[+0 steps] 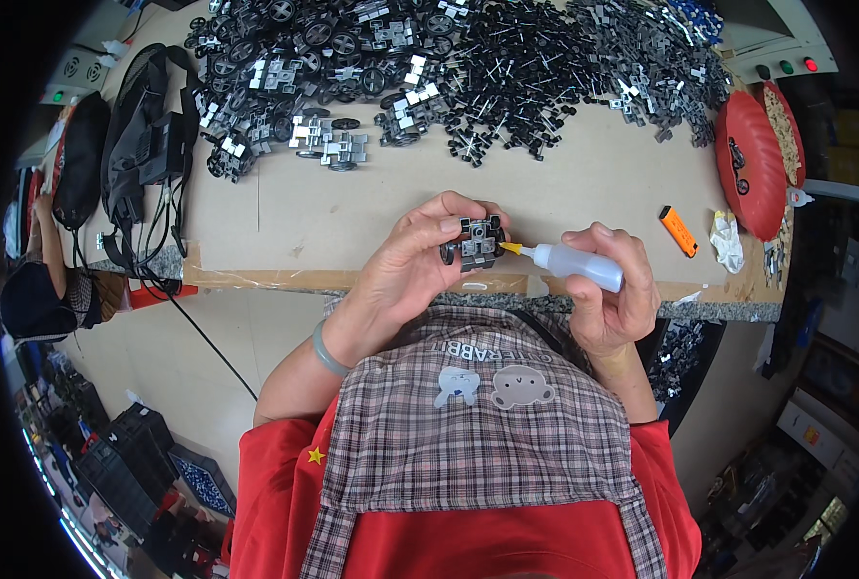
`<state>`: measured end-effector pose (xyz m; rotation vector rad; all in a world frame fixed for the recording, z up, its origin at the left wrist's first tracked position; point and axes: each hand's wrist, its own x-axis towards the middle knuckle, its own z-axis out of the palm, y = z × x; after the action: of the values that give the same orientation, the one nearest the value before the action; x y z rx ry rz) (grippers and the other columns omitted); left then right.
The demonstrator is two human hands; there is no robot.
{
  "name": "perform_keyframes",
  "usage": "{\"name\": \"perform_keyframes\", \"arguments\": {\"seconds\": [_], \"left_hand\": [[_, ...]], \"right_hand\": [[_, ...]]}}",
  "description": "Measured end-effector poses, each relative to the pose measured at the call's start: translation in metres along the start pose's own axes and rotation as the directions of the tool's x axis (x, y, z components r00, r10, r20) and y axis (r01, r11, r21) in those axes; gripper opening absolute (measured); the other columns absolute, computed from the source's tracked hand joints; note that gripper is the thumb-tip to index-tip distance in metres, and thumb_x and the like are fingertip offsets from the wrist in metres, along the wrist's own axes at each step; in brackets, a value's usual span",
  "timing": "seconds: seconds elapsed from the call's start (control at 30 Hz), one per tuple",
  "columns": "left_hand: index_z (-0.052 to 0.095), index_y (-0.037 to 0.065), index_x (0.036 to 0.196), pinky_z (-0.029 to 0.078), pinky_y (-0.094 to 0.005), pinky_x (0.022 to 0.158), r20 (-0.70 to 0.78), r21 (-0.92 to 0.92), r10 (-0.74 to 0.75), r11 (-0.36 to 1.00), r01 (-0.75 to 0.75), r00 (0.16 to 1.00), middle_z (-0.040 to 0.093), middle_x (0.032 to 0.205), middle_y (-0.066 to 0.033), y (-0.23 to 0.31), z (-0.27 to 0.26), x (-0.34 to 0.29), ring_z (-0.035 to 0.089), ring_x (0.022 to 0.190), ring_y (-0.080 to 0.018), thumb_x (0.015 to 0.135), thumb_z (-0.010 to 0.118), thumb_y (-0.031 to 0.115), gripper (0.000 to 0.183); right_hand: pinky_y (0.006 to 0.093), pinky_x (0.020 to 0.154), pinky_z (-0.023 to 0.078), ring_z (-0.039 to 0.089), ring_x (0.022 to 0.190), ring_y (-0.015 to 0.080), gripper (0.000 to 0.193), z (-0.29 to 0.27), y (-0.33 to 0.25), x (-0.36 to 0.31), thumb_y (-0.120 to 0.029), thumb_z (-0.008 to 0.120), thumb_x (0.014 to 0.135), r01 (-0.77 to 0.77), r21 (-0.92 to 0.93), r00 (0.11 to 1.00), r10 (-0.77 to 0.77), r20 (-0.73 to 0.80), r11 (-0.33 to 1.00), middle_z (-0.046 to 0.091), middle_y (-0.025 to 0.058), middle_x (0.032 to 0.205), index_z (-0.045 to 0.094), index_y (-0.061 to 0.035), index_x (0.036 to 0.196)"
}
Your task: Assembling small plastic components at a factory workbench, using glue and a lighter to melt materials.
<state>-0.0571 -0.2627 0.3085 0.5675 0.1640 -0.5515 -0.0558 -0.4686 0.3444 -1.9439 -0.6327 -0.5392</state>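
Observation:
My left hand (pixel 410 253) grips a small dark toy-car chassis (pixel 479 243) with black wheels, above the table's front edge. Held sideways in my right hand (pixel 615 289) is a translucent white squeeze bottle (pixel 584 267) with a thin nozzle. Its yellow tip (pixel 512 248) points left and meets the right side of the chassis, near a wheel; whether any liquid comes out is too small to tell. Both hands have their fingers closed round what they hold.
Toy-car chassis (pixel 338 145) are heaped at the back left, with black wheel-and-axle pieces (pixel 512 77) and grey parts (pixel 656 72) beside them. An orange tool (pixel 678 232), crumpled white tissue (pixel 727 241) and red basin (pixel 748 164) stand right. Black bag (pixel 145 145) lies left; another person (pixel 48 280) works beyond.

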Motion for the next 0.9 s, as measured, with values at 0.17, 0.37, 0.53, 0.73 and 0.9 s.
{"name": "perform_keyframes", "arguments": {"seconds": [0.17,0.37,0.53,0.73,0.9], "left_hand": [[0.06,0.005,0.099,0.046,-0.0344,0.096,0.037,-0.069,-0.014,0.997,0.017,0.999,0.058,0.11,-0.0142,0.003,0.002,0.0,0.057,0.104,-0.0193,0.086,0.057,0.016,0.017],[0.06,0.004,0.099,0.046,-0.0347,0.096,0.039,-0.074,-0.01,0.997,0.013,0.999,0.059,0.11,-0.0146,0.003,0.002,0.003,0.057,0.104,-0.0196,0.086,0.056,0.016,0.017],[0.057,0.004,0.101,0.048,-0.0346,0.093,0.011,-0.044,-0.014,0.999,0.015,1.0,0.056,0.113,-0.0164,0.003,0.003,0.001,0.057,0.105,-0.0225,0.086,0.057,0.019,0.021],[0.055,0.005,0.098,0.05,-0.0313,0.085,0.006,0.004,0.005,1.0,-0.005,1.0,0.054,0.112,-0.0169,0.001,0.003,0.001,0.057,0.104,-0.024,0.083,0.059,0.022,0.023],[0.057,0.002,0.101,0.044,-0.036,0.096,0.049,-0.057,0.01,0.998,-0.007,0.999,0.056,0.113,-0.0176,-0.001,0.0,0.002,0.056,0.107,-0.0261,0.084,0.057,0.015,0.021]], "right_hand": [[0.0296,0.057,0.052,0.065,0.07,0.0238,0.047,-0.002,0.0,0.0,-0.024,0.071,0.081,0.04,-0.047,0.999,-0.039,0.029,0.998,0.066,0.0158,0.084,0.053,0.005,0.113],[0.0295,0.055,0.053,0.065,0.068,0.0236,0.048,-0.003,0.001,0.004,-0.025,0.07,0.08,0.057,-0.087,0.996,-0.051,0.067,0.995,0.065,0.0159,0.084,0.052,0.0044,0.114],[0.029,0.066,0.052,0.063,0.077,0.0217,0.04,-0.005,0.006,-0.001,-0.011,0.072,0.08,-0.104,0.157,0.993,0.111,-0.036,0.982,0.061,0.0144,0.092,0.053,0.0019,0.112],[0.0264,0.081,0.046,0.055,0.093,0.0143,0.036,-0.009,0.022,0.005,0.004,0.069,0.075,-0.548,0.401,0.816,0.574,0.064,0.734,0.049,0.0081,0.103,0.052,0.0,0.106],[0.0211,0.075,0.045,0.055,0.085,0.0108,0.035,-0.015,0.047,0.004,0.0,0.069,0.076,-0.738,0.307,0.655,0.748,0.11,0.601,0.052,0.0051,0.099,0.056,-0.002,0.108]]}}
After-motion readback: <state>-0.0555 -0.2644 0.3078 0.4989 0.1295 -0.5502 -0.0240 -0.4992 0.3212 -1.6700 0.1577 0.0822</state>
